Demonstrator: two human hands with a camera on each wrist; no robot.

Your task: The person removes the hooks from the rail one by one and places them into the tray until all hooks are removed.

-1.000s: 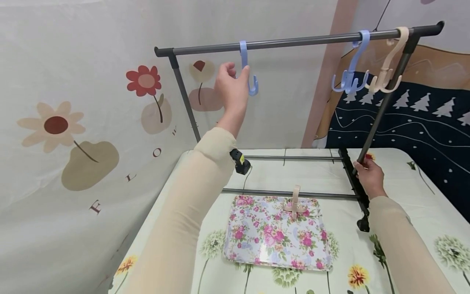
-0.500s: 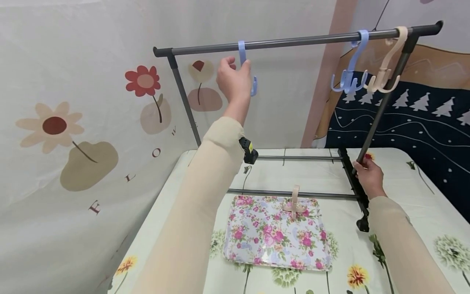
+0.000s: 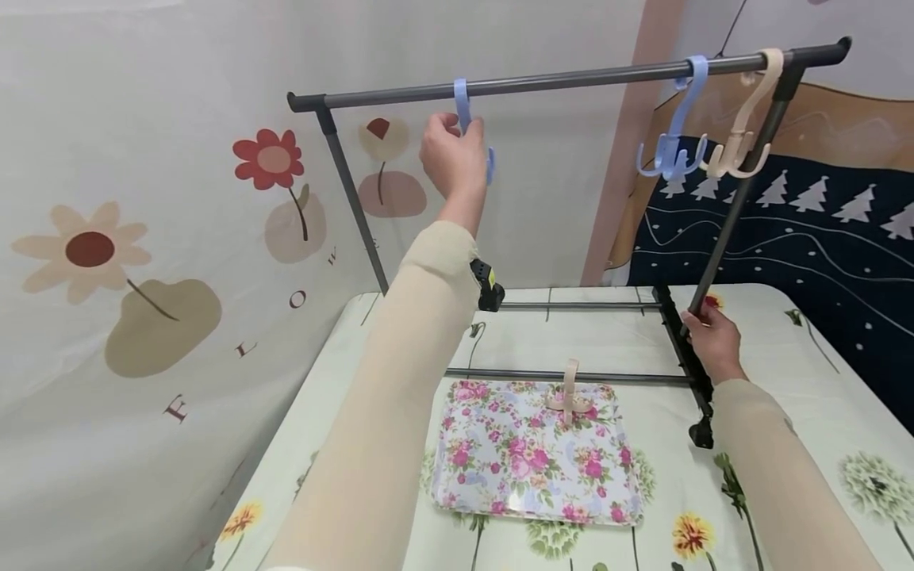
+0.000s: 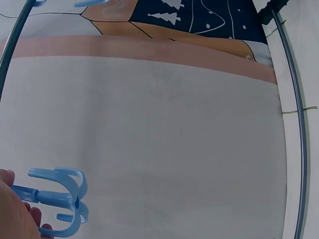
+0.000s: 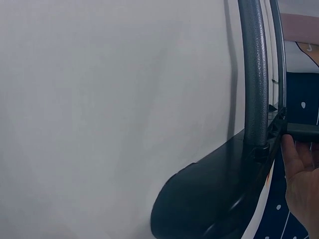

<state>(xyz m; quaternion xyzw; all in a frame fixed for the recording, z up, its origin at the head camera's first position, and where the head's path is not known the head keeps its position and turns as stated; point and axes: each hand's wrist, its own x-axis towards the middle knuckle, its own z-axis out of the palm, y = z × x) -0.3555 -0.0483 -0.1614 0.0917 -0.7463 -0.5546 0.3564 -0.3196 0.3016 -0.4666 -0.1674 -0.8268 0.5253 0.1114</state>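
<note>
In the head view my left hand (image 3: 455,162) pinches the shank of a blue multi-prong hook (image 3: 462,103) between thumb and fingers. The hook's top loops over the rack's upper bar (image 3: 571,80), towards the left end. Several curved prongs of this hook (image 4: 65,199) show beyond the fingers of my left hand (image 4: 17,216) in the left wrist view; in the head view the hand hides most of them. My right hand (image 3: 714,345) grips the rack's right post (image 3: 728,230) low down, close above the black foot bar (image 3: 681,349).
A second blue hook (image 3: 674,151) and a beige hook (image 3: 739,147) hang near the bar's right end. On the flowered cloth (image 3: 800,444) lies a floral-patterned flat stack (image 3: 521,460) with another beige hook (image 3: 569,396) on it. Two lower rods (image 3: 593,305) cross behind.
My left hand has risen slightly and shifted right against the hook, covering more of its shank and prongs. My right hand stays on the post. The head view has turned slightly right.
</note>
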